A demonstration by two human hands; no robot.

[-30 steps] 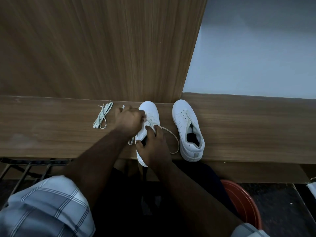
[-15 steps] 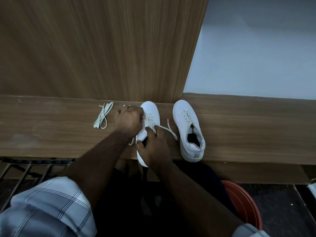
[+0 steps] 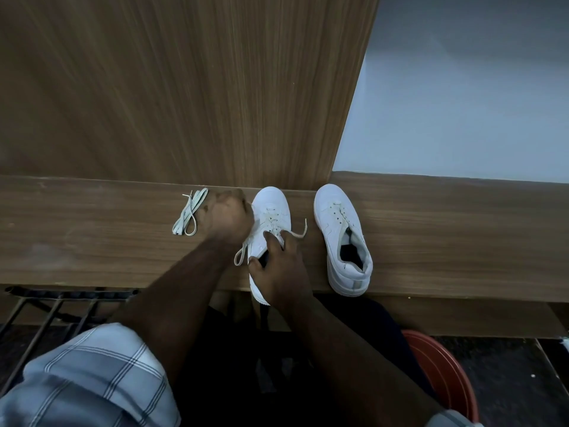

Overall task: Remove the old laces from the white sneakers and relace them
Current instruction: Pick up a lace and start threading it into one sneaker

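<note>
Two white sneakers stand toe-away on a wooden shelf. The left sneaker carries a cream lace threaded through its eyelets, with a short end sticking out to the right and another end hanging on the left. My left hand is curled beside the shoe's left side and seems to pinch the lace there. My right hand grips the shoe's tongue and collar. The right sneaker has no lace and stands apart. A folded white lace bundle lies left of my left hand.
A wood panel rises directly behind the shelf, with a pale wall to its right. An orange-red bucket sits on the floor at lower right. A dark metal rack is below the shelf at left.
The lace on the shoe's right side went from a wide loop to a short free end as it was drawn through. My left hand moved slightly up and left.
</note>
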